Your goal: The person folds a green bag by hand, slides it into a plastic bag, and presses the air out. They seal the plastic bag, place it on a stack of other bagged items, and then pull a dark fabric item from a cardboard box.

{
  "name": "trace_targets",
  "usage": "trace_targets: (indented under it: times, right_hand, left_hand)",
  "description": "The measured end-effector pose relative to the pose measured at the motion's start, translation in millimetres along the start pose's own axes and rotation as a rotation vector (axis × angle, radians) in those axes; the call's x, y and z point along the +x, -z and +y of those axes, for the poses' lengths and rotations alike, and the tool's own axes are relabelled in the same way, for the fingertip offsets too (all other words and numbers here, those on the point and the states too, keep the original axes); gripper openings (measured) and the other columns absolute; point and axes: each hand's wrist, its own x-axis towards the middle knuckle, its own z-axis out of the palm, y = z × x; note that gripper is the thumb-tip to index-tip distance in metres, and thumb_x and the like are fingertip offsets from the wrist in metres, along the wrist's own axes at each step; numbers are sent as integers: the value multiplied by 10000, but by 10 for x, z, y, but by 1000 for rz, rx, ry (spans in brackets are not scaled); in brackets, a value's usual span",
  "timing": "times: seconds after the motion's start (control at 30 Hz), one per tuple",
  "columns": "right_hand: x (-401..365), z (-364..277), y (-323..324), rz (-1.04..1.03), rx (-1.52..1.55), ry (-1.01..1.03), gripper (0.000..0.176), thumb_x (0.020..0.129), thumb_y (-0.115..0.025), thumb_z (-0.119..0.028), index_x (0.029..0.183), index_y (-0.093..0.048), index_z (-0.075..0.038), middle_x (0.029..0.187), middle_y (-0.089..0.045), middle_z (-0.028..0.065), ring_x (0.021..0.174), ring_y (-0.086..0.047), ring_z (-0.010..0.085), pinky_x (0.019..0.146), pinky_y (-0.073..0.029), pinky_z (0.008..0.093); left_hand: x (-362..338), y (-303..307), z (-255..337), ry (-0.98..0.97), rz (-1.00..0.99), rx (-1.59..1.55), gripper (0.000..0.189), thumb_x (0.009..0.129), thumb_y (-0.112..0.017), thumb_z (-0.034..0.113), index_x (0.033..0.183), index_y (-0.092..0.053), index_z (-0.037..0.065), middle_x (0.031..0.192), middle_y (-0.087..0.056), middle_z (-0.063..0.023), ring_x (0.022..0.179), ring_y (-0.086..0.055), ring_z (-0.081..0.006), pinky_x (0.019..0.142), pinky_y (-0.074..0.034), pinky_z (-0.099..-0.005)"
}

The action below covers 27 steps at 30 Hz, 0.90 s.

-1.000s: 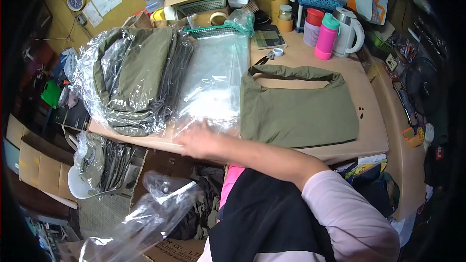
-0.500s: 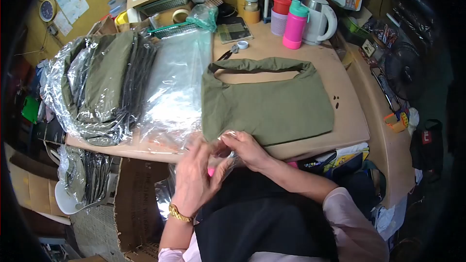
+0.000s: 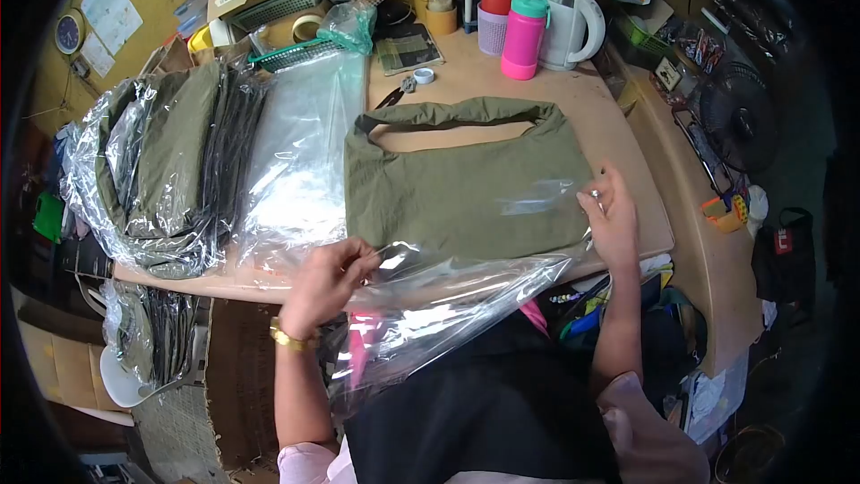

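An olive-green handbag (image 3: 466, 193) lies flat on the table, its strap toward the back. Between my hands stretches a clear plastic bag (image 3: 448, 309), spread along the handbag's front edge and hanging over the table edge. One edge of the plastic is pinched in my left hand (image 3: 327, 282), near the handbag's front left corner. My right hand (image 3: 614, 220) grips the other side with closed fingers, by the handbag's right end. Part of the plastic seems to overlap the handbag's lower right area.
Flat clear plastic bags (image 3: 300, 152) lie left of the handbag, beside a stack of wrapped olive bags (image 3: 170, 161). Behind are small snips (image 3: 391, 97), a pink bottle (image 3: 523, 40) and a kettle (image 3: 564, 27). An open cardboard box (image 3: 242, 376) stands below the table edge.
My hands were close together at the handbag's front edge, bunching the plastic. They have moved apart, the right one to the right and up, and the plastic bag is now spread wide.
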Motion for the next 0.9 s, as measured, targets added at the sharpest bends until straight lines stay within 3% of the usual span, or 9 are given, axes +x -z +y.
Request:
trace_targets:
  times: [0.1, 0.17, 0.23, 0.27, 0.33, 0.37, 0.43, 0.7, 0.9]
  right_hand:
    - [-90, -534, -148, 287, -201, 265, 462, 877, -683, -141, 1303, -538, -33, 1133, -633, 142, 1089, -608, 274, 928, -464, 396]
    - [-331, -939, -430, -45, 37, 482, 458, 894, -665, -176, 1312, -533, -45, 1221, -597, 166, 1205, -534, 356, 1009, -409, 399]
    - [-520, -1262, -758, -135, -48, 666, 356, 900, -661, -151, 1221, -580, -21, 1126, -636, 173, 1044, -620, 272, 894, -474, 361]
    - [-499, -1220, -803, -131, -46, 667, 356, 900, -661, -151, 1221, -580, -21, 1126, -636, 173, 1044, -620, 272, 894, -474, 361]
    - [-421, -1007, -989, -753, 120, 83, 225, 888, -690, -174, 1054, -644, -29, 978, -675, 130, 792, -630, 217, 693, -485, 357]
    - [-415, -894, -1065, -763, 122, 89, 225, 888, -690, -174, 1054, -644, -29, 978, -675, 130, 792, -630, 217, 693, -485, 357]
    - [-412, -717, -1168, -508, 145, 401, 162, 890, -702, -173, 917, -640, -26, 766, -642, 58, 597, -526, 142, 556, -419, 327]
    - [-437, -809, -1259, -472, 425, 133, 171, 919, -654, -108, 801, -569, -19, 632, -520, 36, 549, -476, 115, 525, -393, 298]
    - [-594, -1004, -1367, -201, 216, 828, 244, 868, -678, -116, 691, -515, -70, 593, -496, 101, 509, -533, 273, 482, -420, 381]
  left_hand:
    - [138, -461, 187, -214, 226, 377, 105, 898, -662, 122, 910, -630, 22, 775, -664, -175, 720, -656, -333, 637, -512, -395]
    - [217, -756, 236, -292, 205, 401, 126, 890, -657, 135, 938, -615, 26, 749, -650, -181, 682, -629, -395, 613, -496, -450]
    - [245, -809, 274, -294, 235, 349, 133, 890, -662, 143, 935, -623, 24, 754, -653, -183, 688, -633, -395, 620, -498, -448]
    - [249, -802, 281, -293, 268, 291, 140, 890, -668, 151, 932, -632, 22, 759, -657, -186, 693, -636, -395, 627, -500, -446]
    - [196, -638, 294, -271, 306, 210, 165, 874, -697, 170, 926, -659, 18, 786, -671, -195, 709, -655, -373, 619, -504, -418]
    - [157, -531, 235, -145, 262, 228, 166, 864, -712, 163, 925, -669, 15, 783, -676, -188, 696, -668, -331, 612, -504, -386]
    - [70, -378, 52, 68, 209, 114, 153, 879, -722, 140, 905, -678, -5, 762, -697, -111, 651, -661, -178, 606, -495, -302]
    - [120, -546, 21, 31, 441, -612, 408, 1036, -536, 311, 707, -499, 72, 639, -519, 36, 546, -449, -34, 509, -373, -203]
    - [375, -1006, -65, 44, 334, -787, 497, 1049, -475, 419, 643, -449, 133, 603, -396, 88, 557, -309, -21, 491, -242, -227]
